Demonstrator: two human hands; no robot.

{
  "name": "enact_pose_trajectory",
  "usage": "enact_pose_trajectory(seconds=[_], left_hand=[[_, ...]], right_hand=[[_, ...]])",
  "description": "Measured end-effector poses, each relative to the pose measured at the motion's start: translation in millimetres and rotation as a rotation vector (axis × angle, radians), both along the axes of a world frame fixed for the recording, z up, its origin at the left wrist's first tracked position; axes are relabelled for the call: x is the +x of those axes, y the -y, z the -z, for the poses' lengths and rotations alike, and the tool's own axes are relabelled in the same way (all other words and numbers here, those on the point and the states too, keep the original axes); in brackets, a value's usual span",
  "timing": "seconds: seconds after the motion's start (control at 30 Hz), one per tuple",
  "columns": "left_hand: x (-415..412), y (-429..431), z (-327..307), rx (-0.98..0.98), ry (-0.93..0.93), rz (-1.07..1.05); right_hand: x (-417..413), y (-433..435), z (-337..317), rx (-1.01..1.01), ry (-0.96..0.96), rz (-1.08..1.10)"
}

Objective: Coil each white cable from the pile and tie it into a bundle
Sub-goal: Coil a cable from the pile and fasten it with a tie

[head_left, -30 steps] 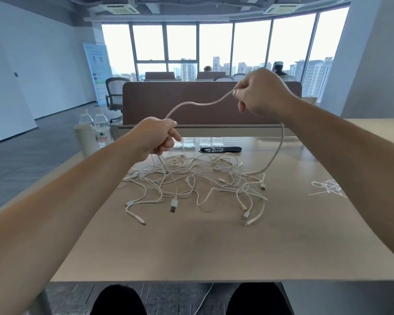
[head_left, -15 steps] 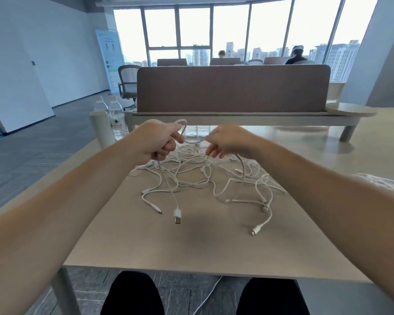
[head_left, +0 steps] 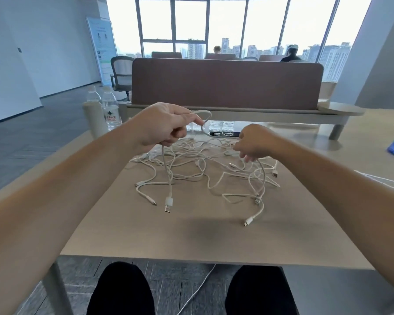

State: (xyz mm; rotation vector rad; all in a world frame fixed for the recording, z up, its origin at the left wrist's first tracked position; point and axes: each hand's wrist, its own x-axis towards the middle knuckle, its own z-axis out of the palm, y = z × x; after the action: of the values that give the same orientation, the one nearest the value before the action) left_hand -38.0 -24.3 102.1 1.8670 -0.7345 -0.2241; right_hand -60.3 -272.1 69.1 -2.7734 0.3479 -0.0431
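A second ago my right hand (head_left: 255, 142) was up high, drawing the cable (head_left: 206, 123) out long. It has since dropped to just beside my left hand (head_left: 166, 127) and is now easing away again. That leaves a short loop arching off the left hand, which I judge to be the first turn of the coil. The tie is not yet begun.

My left hand is closed round the cable, forefinger and thumb pinching the base of the loop. The USB end (head_left: 168, 204) hangs from it, low over the desk (head_left: 191, 244). My right hand has its fingers curled round the same cable further along. From there the cable drops and curves down to its small plug (head_left: 247, 222), lying on the desk in front of the pile (head_left: 198, 164). I cannot tell how tightly the right hand grips.

The held cable spans the two hands above the pile. The rest lie tangled mid-desk beneath them.
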Motion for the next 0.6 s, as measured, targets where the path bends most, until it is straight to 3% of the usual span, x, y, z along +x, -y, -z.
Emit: enact_pose_trajectory(seconds=[0.17, 0.3, 0.5, 0.6], left_hand=[[-9.4, 23.4, 13.5, 0.002, 0.024, -0.038], [-15.5, 41.2, 25.2, 0.052, 0.105, -0.105], [-24.2, 57.9, 29.6, 0.093, 0.192, -0.173], [-31.2, 60.9, 28.3, 0.08, 0.188, -0.151]], right_hand=[[-36.2, 12.3, 8.9, -0.075, 0.0, 0.057], [-63.4, 23.0, 22.0, -0.025, -0.017, 0.117], [-92.5, 42.2, 53.9, 0.173, -0.328, 0.178], [-97.1, 42.6, 71.1, 0.164, -0.41, 0.109]])
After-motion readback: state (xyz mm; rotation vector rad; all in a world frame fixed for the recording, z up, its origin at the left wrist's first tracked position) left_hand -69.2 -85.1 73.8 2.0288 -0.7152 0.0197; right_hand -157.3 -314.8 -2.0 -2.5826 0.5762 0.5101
